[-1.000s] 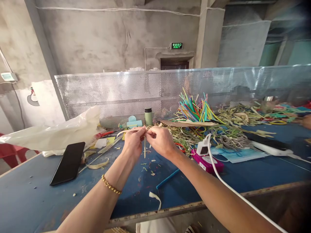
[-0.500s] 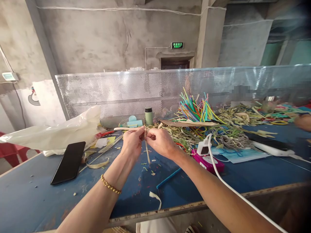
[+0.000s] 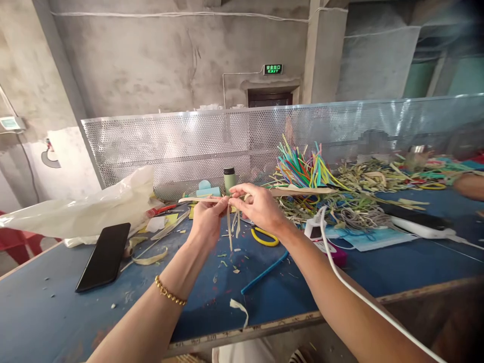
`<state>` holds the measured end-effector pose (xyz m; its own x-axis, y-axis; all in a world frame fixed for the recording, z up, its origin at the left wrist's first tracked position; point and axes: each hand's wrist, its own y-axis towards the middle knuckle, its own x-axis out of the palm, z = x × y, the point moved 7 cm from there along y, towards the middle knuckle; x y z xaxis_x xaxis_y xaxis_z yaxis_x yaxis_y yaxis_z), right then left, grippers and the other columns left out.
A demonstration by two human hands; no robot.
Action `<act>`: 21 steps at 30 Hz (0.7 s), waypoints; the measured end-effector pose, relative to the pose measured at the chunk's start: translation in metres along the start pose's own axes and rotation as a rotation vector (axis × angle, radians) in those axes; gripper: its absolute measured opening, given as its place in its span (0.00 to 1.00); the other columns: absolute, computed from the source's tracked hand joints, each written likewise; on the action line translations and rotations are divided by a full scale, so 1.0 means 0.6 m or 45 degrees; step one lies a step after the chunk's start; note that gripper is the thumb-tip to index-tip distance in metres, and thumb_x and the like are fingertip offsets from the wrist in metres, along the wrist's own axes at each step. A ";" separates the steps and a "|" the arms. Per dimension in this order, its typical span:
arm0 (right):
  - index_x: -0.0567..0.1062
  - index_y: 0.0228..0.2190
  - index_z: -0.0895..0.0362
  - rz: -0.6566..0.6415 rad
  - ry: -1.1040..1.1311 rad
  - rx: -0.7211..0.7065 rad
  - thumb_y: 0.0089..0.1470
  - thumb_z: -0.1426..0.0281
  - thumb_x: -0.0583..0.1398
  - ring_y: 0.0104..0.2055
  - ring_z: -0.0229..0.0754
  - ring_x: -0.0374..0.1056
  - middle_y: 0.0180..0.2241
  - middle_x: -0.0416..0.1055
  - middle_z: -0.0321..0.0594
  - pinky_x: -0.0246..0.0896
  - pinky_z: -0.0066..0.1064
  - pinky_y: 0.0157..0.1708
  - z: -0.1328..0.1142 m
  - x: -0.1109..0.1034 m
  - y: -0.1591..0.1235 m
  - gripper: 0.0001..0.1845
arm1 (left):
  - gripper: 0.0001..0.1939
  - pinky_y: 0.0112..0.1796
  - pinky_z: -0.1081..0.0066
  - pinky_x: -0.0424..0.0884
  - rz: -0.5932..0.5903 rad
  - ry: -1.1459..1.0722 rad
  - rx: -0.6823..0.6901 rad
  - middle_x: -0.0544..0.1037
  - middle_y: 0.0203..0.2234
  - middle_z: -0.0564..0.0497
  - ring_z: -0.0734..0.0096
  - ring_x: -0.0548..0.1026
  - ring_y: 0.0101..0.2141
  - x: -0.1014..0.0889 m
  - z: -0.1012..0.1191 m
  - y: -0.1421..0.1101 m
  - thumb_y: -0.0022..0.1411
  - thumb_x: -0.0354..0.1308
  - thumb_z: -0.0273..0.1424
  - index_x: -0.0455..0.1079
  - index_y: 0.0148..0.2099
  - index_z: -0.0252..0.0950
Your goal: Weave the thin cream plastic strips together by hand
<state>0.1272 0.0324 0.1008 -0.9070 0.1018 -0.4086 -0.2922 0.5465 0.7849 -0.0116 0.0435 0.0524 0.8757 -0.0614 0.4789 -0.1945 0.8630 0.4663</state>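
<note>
My left hand is closed, with thumb and fingers pinching narrow pale strips, like dried leaf or straw. One strip sticks out to the left past the knuckles. Another strip hangs straight down from the pinch, with more short ends beside it. Right up against the left fingertips, my right hand has its thumb at the strips and its upper fingers stretched out and lifted. What lies between the right fingers is partly hidden. Yellow-handled scissors lie on the table below the right hand.
On the blue table are a black phone, a plastic bag, a blue stick, and a green bottle. Colourful pipe cleaners and dried strips lie to the right. A white cable crosses my right forearm. Another person's hand is far right.
My right hand has lifted and its upper fingers have straightened out. More strip ends now hang between my hands, and the yellow scissor handle has come into view.
</note>
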 end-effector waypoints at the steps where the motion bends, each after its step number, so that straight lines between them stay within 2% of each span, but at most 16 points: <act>1: 0.78 0.36 0.60 -0.069 0.057 0.037 0.56 0.65 0.62 0.23 0.34 0.64 0.28 0.73 0.39 0.57 0.28 0.25 0.004 0.006 -0.001 0.11 | 0.11 0.28 0.71 0.61 -0.015 0.006 -0.003 0.72 0.20 0.51 0.75 0.68 0.24 0.001 -0.001 -0.001 0.43 0.72 0.28 0.73 0.23 0.29; 3: 0.77 0.33 0.61 -0.173 0.129 0.080 0.59 0.66 0.59 0.21 0.34 0.63 0.21 0.69 0.35 0.58 0.28 0.24 0.008 0.015 -0.003 0.11 | 0.10 0.27 0.72 0.61 -0.029 0.004 -0.017 0.72 0.20 0.51 0.76 0.68 0.23 0.002 -0.002 -0.001 0.43 0.72 0.27 0.73 0.23 0.29; 5: 0.76 0.31 0.61 -0.197 0.103 0.046 0.60 0.68 0.58 0.21 0.34 0.63 0.19 0.67 0.33 0.57 0.28 0.25 0.005 0.016 -0.004 0.11 | 0.10 0.27 0.72 0.62 -0.053 -0.020 -0.052 0.72 0.20 0.51 0.76 0.68 0.23 0.004 -0.003 -0.001 0.43 0.72 0.26 0.73 0.23 0.29; 10: 0.74 0.29 0.59 -0.004 -0.205 -0.222 0.58 0.76 0.58 0.32 0.37 0.66 0.29 0.72 0.39 0.59 0.31 0.36 -0.016 0.007 -0.001 0.07 | 0.10 0.29 0.72 0.65 -0.153 -0.110 -0.144 0.73 0.21 0.50 0.75 0.70 0.25 0.017 -0.005 -0.006 0.43 0.72 0.25 0.72 0.24 0.29; 13: 0.73 0.31 0.58 0.028 -0.306 -0.271 0.59 0.76 0.57 0.36 0.39 0.67 0.33 0.72 0.41 0.59 0.31 0.39 -0.019 0.009 -0.002 0.06 | 0.10 0.30 0.72 0.66 -0.171 -0.146 -0.136 0.72 0.22 0.51 0.75 0.70 0.26 0.020 -0.003 -0.006 0.43 0.72 0.25 0.72 0.24 0.29; 16: 0.73 0.32 0.58 0.115 -0.322 -0.226 0.60 0.72 0.57 0.34 0.38 0.66 0.35 0.72 0.43 0.60 0.30 0.35 -0.020 -0.006 -0.003 0.06 | 0.11 0.31 0.72 0.66 -0.120 -0.151 -0.120 0.72 0.22 0.52 0.76 0.70 0.25 0.014 -0.002 -0.002 0.44 0.72 0.25 0.71 0.23 0.29; 18: 0.73 0.30 0.59 0.143 -0.259 -0.145 0.61 0.68 0.57 0.31 0.37 0.66 0.32 0.72 0.42 0.60 0.30 0.32 -0.016 -0.014 -0.004 0.09 | 0.11 0.30 0.72 0.65 -0.086 -0.141 -0.110 0.71 0.22 0.53 0.76 0.69 0.25 0.009 -0.001 0.001 0.44 0.71 0.25 0.70 0.23 0.30; 21: 0.73 0.30 0.59 -0.047 0.039 0.110 0.58 0.62 0.61 0.22 0.35 0.65 0.23 0.71 0.37 0.59 0.28 0.22 0.006 0.005 -0.006 0.12 | 0.12 0.29 0.72 0.64 -0.061 -0.115 -0.082 0.70 0.21 0.54 0.77 0.68 0.24 0.006 0.004 0.000 0.45 0.71 0.26 0.69 0.23 0.31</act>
<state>0.1265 0.0336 0.0949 -0.9053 0.0556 -0.4211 -0.2997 0.6189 0.7260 -0.0096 0.0423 0.0559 0.8394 -0.1454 0.5236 -0.1223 0.8882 0.4428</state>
